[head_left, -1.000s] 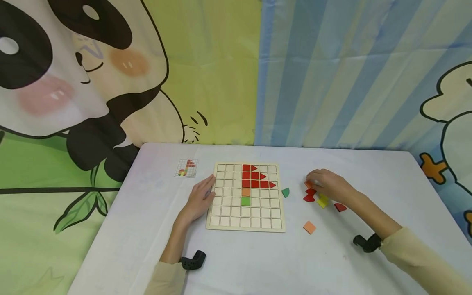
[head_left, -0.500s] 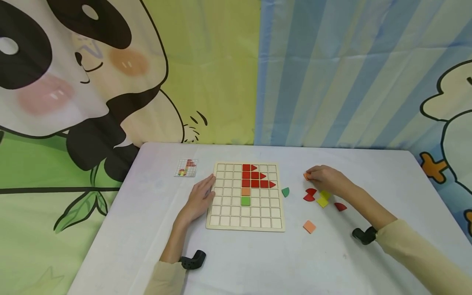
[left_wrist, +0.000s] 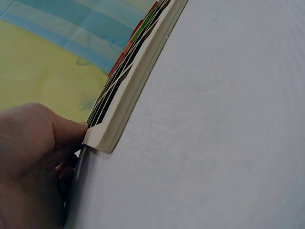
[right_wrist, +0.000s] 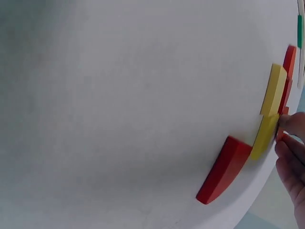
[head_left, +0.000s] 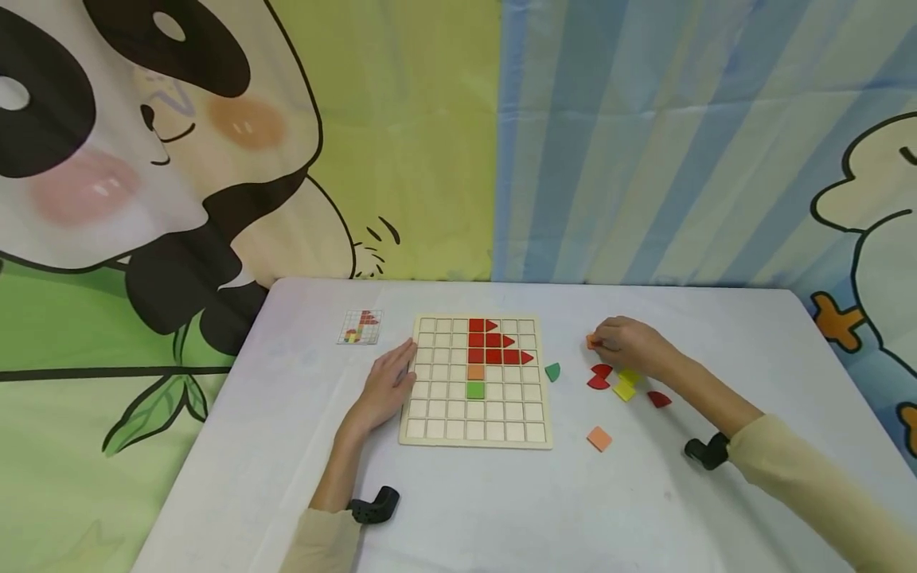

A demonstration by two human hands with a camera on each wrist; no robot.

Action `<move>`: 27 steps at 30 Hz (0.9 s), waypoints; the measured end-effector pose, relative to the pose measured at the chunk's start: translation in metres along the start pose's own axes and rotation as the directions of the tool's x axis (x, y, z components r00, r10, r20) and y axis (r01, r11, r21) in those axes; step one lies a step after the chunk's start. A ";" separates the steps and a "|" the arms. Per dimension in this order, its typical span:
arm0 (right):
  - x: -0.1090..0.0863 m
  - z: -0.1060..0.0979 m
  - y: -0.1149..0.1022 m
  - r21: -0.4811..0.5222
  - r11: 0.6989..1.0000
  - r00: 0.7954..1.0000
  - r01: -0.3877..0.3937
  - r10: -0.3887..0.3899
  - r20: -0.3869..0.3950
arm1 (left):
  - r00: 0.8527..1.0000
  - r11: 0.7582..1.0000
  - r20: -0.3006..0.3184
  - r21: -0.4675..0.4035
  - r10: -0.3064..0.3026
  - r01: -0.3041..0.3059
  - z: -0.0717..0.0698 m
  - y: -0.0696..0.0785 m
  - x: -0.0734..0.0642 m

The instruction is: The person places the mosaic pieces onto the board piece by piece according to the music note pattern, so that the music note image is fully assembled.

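Observation:
In the head view my left hand (head_left: pixel 381 388) lies along the left edge of a wooden grid board (head_left: pixel 437 411), its fingers extended. The left wrist view has the thumb (left_wrist: pixel 69 131) right at the board's corner. My right hand (head_left: pixel 632 347) pinches an orange tile (head_left: pixel 591 341) between thumb and fingertips, right of the board. Most of that tile is hidden by the fingers. Just below the hand are red quarter-round pieces (head_left: pixel 598 383) and yellow tiles (head_left: pixel 624 391). Red squares and triangles (head_left: pixel 493 356), an orange square (head_left: pixel 476 372) and a green square (head_left: pixel 476 390) sit in the board.
A small pattern card (head_left: pixel 360 327) lies left of the board on the white table (head_left: pixel 458 509). To the board's right are a green quarter-round piece (head_left: pixel 552 372), a loose orange tile (head_left: pixel 599 438) and another red piece (head_left: pixel 659 399).
My right hand has taken the orange tile from beside the red pieces and moved it slightly away from me. My left hand has stayed at the board's edge.

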State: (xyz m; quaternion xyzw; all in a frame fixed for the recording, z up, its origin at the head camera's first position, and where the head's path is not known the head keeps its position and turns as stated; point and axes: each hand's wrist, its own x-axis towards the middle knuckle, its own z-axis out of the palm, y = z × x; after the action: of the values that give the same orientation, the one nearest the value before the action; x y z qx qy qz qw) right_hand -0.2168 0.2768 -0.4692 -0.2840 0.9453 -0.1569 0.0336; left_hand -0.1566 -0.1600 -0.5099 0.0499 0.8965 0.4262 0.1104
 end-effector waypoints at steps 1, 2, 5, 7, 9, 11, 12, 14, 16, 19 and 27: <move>0.000 0.002 -0.004 0.011 1.000 1.000 0.022 -0.022 -0.022 | 1.000 1.000 0.001 -0.002 -0.003 0.003 0.000 0.000 -0.001; 0.000 0.004 -0.010 0.018 0.998 0.997 0.056 -0.054 -0.053 | 1.000 1.000 0.004 -0.003 -0.005 0.005 0.000 -0.001 -0.001; 0.000 0.015 -0.035 0.051 0.975 0.962 0.216 -0.203 -0.181 | 1.000 1.000 0.006 -0.001 -0.005 0.005 0.000 -0.001 -0.003; 0.003 0.025 -0.057 0.039 0.937 0.908 0.348 -0.326 -0.265 | 1.000 1.000 0.002 -0.002 -0.001 0.001 -0.001 -0.001 -0.003; 0.007 0.035 -0.081 0.016 0.896 0.856 0.444 -0.419 -0.302 | 1.000 1.000 -0.003 -0.004 0.003 -0.003 -0.001 -0.001 -0.002; 0.011 0.046 -0.104 -0.028 0.859 0.817 0.511 -0.495 -0.296 | 1.000 1.000 -0.006 -0.012 0.010 -0.010 -0.001 -0.001 -0.002; 0.013 0.050 -0.114 -0.050 0.845 0.804 0.533 -0.524 -0.282 | 1.000 1.000 -0.006 -0.015 0.014 -0.014 0.000 -0.001 -0.001; 0.016 0.056 -0.130 -0.076 0.826 0.795 0.559 -0.560 -0.234 | 1.000 0.999 -0.004 -0.024 0.021 -0.021 0.001 -0.001 -0.001; 0.018 0.060 -0.140 -0.118 0.810 0.791 0.574 -0.586 -0.175 | 1.000 0.999 0.003 -0.028 0.030 -0.029 0.002 0.000 0.000; 0.019 0.061 -0.148 -0.155 0.801 0.796 0.578 -0.596 -0.106 | 0.999 0.999 0.005 -0.026 0.032 -0.032 0.003 0.000 0.001; 0.026 0.066 -0.159 -0.311 0.742 0.751 0.594 -0.650 -0.117 | 1.000 1.000 -0.011 -0.017 0.009 -0.009 0.001 -0.001 0.001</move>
State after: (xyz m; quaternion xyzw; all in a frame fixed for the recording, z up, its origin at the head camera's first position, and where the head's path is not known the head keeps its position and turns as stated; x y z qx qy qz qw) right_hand -0.1446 0.1188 -0.4813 -0.5678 0.8045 -0.0667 -0.1613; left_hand -0.1574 -0.1599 -0.5117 0.0508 0.8933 0.4343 0.1041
